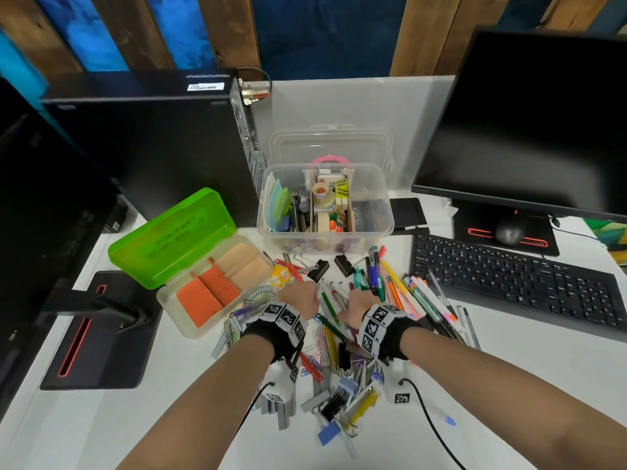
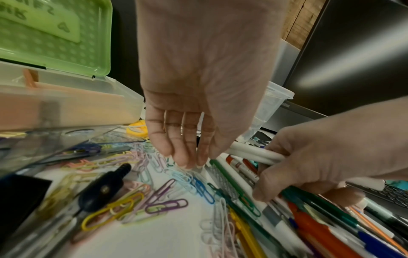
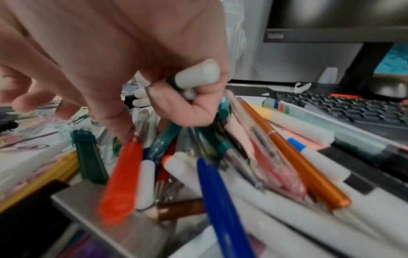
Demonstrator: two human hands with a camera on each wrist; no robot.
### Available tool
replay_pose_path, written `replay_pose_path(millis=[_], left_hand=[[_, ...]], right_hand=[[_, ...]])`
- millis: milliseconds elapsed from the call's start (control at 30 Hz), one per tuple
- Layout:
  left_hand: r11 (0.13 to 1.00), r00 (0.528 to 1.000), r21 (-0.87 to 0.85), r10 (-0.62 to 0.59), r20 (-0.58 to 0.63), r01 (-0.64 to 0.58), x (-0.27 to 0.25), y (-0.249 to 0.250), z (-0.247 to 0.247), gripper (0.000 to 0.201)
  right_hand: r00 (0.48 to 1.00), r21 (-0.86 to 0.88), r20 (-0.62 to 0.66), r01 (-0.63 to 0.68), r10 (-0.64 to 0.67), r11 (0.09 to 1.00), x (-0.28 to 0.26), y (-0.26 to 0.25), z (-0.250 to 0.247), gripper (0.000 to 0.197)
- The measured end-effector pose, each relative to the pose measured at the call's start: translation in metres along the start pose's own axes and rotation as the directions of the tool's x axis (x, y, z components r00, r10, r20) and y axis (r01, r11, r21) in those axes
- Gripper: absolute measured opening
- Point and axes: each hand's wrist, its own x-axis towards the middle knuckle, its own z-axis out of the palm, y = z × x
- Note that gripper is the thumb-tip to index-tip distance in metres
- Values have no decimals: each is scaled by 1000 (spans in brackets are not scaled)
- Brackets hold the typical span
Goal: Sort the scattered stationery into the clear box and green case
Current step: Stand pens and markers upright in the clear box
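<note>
**Gathering pens from the pile**

Bunch of pens (image 3: 194,78) clutched in right hand (image 1: 359,305), fingers curled round the barrels, presumably to move several at once; long axes roughly level, running left-right. Left hand (image 1: 300,296) relaxed, fingertips (image 2: 183,160) down among paper clips (image 2: 163,206) on worktop (image 1: 509,385). Beyond: green case (image 1: 190,266) lid-up, clear box (image 1: 373,228) uncovered.

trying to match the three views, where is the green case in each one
Head: green case, left of centre, lid up, left of the clear box.
Left wrist: top left corner, the lid standing over its clear base.
Right wrist: not in it.
Shared landmark: the right hand gripping pens, at lower right in the left wrist view and top left in the right wrist view.
</note>
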Motion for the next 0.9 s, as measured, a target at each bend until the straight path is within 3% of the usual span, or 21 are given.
replay_pose_path(millis=[67,200,367,433,633,700,800,900], left_hand=[[999,1000,32,-29,10,28,-1,3,-2,28],[1000,999,21,14,-41,-13,-2,8,0,26],[998,1000,-52,29,-6,-30,5,31,-3,28],[999,1000,-44,-12,19,13,5,42,-4,31],[990,998,-126,-59,32,63,18,62,5,55],[988,995,-127,-80,54,87,24,65,5,52],[985,989,-113,-125,75,133,26,64,6,24],[982,983,-118,-135,125,150,25,61,3,23]], right_hand=[[1000,54,3,-18,18,998,3,2,3,23],[1000,371,1,1,-1,929,8,20,0,29],[997,513,-20,79,-80,855,2,43,-19,19],[995,632,-37,93,-91,770,3,53,-23,5],[995,818,-94,93,-27,567,4,81,-27,6],[996,831,-86,87,-27,550,4,87,-27,9],[995,820,-68,96,-70,564,3,89,-24,10],[987,707,-152,147,-55,692,6,83,-18,14]])
